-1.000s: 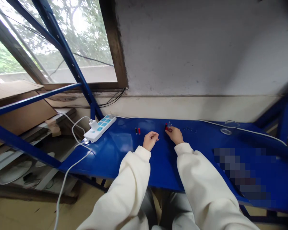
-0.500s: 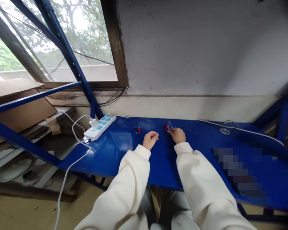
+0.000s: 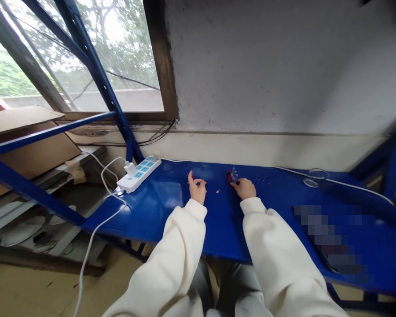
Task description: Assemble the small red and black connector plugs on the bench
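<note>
My left hand (image 3: 197, 190) is over the blue table with its fingers apart and the index finger stretched forward. Its fingertips are at a small red cylinder (image 3: 192, 177), which they partly cover. To the right of this hand lies a tiny pale piece (image 3: 217, 191). My right hand (image 3: 245, 189) has thumb and fingers pressed together beside a cluster of small clear tubes (image 3: 234, 174). What those fingertips pinch, if anything, is hidden. Against the clear tubes stand small red and black pieces (image 3: 229, 175).
Tiny clear bits (image 3: 262, 179) lie right of my right hand. A white power strip (image 3: 139, 175) with a plug and cable sits at the table's left end. Toward the right are a clear round container (image 3: 312, 181), a white cable (image 3: 356, 185) and a pixelated dark flat object (image 3: 330, 242).
My left hand has moved left and forward to the red cylinder, its fingers opening. A tiny pale piece now shows where its fingertips were. My right hand stays near the clear tubes.
</note>
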`<action>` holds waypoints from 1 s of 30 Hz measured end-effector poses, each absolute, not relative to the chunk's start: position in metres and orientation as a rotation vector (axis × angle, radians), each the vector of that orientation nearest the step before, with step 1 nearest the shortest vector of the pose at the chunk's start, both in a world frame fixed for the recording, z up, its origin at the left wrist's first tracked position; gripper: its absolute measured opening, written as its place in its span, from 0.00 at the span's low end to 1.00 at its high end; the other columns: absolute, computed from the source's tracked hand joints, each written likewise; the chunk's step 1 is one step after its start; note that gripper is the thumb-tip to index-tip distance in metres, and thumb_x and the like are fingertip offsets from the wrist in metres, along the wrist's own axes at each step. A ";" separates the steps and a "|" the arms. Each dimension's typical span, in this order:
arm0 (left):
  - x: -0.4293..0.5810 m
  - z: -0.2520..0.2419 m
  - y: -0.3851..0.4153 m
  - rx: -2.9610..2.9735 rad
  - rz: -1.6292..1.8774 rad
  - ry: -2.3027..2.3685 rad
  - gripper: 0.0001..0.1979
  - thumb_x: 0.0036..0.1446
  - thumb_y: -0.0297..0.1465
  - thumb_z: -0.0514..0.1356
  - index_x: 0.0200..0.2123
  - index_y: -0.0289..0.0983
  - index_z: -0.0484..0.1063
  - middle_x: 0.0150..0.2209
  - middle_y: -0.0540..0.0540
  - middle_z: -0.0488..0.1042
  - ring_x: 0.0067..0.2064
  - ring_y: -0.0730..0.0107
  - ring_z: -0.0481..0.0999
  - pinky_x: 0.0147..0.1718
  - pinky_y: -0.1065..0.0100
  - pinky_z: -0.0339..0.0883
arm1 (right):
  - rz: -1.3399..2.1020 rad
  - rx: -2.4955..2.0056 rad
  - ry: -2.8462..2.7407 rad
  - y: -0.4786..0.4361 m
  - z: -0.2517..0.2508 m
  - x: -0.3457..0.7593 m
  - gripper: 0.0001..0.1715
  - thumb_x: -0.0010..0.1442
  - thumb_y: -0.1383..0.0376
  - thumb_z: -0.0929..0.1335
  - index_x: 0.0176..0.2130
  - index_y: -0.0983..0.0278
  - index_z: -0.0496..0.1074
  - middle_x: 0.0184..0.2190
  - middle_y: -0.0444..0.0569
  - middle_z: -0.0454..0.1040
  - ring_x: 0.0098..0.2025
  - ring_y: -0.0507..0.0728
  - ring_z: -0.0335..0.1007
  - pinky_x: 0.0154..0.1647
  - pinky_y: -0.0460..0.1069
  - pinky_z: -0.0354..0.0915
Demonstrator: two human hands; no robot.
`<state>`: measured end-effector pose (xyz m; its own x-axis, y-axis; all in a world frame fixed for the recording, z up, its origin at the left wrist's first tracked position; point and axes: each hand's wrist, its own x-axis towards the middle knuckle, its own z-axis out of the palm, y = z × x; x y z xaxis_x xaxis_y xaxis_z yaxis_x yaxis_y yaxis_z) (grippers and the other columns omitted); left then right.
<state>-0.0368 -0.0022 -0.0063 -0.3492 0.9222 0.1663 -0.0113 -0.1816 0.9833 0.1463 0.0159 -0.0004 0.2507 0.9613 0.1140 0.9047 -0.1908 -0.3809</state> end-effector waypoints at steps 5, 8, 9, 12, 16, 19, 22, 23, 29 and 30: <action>-0.040 -0.011 0.004 1.045 1.631 1.355 0.33 0.46 0.25 0.51 0.57 0.39 0.43 0.25 0.56 0.67 0.14 0.83 0.60 0.18 0.76 0.59 | 0.193 -2.224 -1.715 -0.001 0.012 0.137 0.20 0.55 0.55 0.61 0.37 0.67 0.72 0.33 0.60 0.72 0.36 0.60 0.70 0.33 0.49 0.61; -0.040 -0.011 0.005 1.049 1.630 1.360 0.33 0.46 0.25 0.51 0.57 0.38 0.43 0.25 0.56 0.68 0.14 0.83 0.61 0.18 0.76 0.59 | 0.172 -2.204 -1.727 -0.010 0.016 0.132 0.20 0.56 0.56 0.60 0.34 0.66 0.72 0.32 0.59 0.73 0.35 0.59 0.70 0.33 0.49 0.60; -0.040 -0.011 0.005 1.045 1.630 1.363 0.33 0.46 0.25 0.51 0.57 0.38 0.43 0.25 0.56 0.68 0.13 0.83 0.61 0.18 0.76 0.59 | 0.163 -2.195 -1.732 -0.011 0.017 0.130 0.20 0.56 0.56 0.59 0.34 0.66 0.72 0.31 0.59 0.73 0.35 0.59 0.70 0.32 0.49 0.60; -0.041 -0.010 0.005 1.034 1.626 1.366 0.34 0.46 0.25 0.51 0.57 0.38 0.43 0.25 0.56 0.68 0.13 0.83 0.61 0.18 0.76 0.58 | 0.115 -2.157 -1.738 -0.014 0.018 0.127 0.19 0.56 0.56 0.59 0.32 0.65 0.73 0.30 0.57 0.73 0.33 0.58 0.70 0.30 0.48 0.59; -0.041 -0.010 0.006 1.009 1.594 1.366 0.33 0.45 0.25 0.52 0.57 0.38 0.45 0.25 0.55 0.69 0.14 0.83 0.62 0.16 0.76 0.55 | 0.075 -2.095 -1.747 -0.015 0.019 0.125 0.20 0.57 0.57 0.58 0.30 0.64 0.73 0.27 0.55 0.73 0.29 0.57 0.70 0.27 0.46 0.57; -0.041 -0.011 0.008 0.995 1.576 1.384 0.26 0.45 0.26 0.53 0.51 0.37 0.54 0.28 0.52 0.71 0.14 0.83 0.62 0.15 0.77 0.53 | 0.056 -2.053 -1.750 -0.015 0.018 0.124 0.20 0.57 0.57 0.58 0.29 0.64 0.72 0.25 0.54 0.73 0.28 0.55 0.69 0.25 0.45 0.55; -0.039 -0.009 0.007 0.995 1.559 1.361 0.16 0.46 0.29 0.55 0.41 0.36 0.59 0.27 0.51 0.71 0.15 0.84 0.63 0.14 0.78 0.52 | 0.034 -1.995 -1.760 -0.016 0.017 0.121 0.21 0.57 0.56 0.58 0.28 0.64 0.72 0.25 0.53 0.73 0.27 0.55 0.69 0.24 0.45 0.53; -0.038 -0.008 0.007 0.993 1.539 1.332 0.14 0.46 0.31 0.56 0.38 0.35 0.60 0.25 0.52 0.70 0.15 0.83 0.63 0.13 0.79 0.51 | 0.034 -1.961 -1.776 -0.017 0.017 0.120 0.21 0.57 0.55 0.57 0.27 0.64 0.71 0.25 0.53 0.73 0.27 0.55 0.69 0.24 0.45 0.53; -0.031 0.006 -0.007 1.018 1.307 0.971 0.17 0.46 0.45 0.57 0.25 0.35 0.61 0.12 0.56 0.59 0.13 0.80 0.60 0.12 0.77 0.48 | 0.165 -1.702 -1.834 -0.025 0.017 0.106 0.24 0.60 0.53 0.53 0.28 0.63 0.67 0.26 0.50 0.72 0.29 0.54 0.69 0.27 0.44 0.54; -0.030 0.008 -0.010 1.025 1.269 0.914 0.19 0.46 0.46 0.56 0.23 0.35 0.61 0.11 0.56 0.56 0.13 0.80 0.60 0.12 0.77 0.48 | 0.222 -1.674 -1.817 -0.025 0.017 0.105 0.24 0.60 0.53 0.52 0.29 0.63 0.66 0.26 0.50 0.72 0.30 0.54 0.69 0.27 0.44 0.54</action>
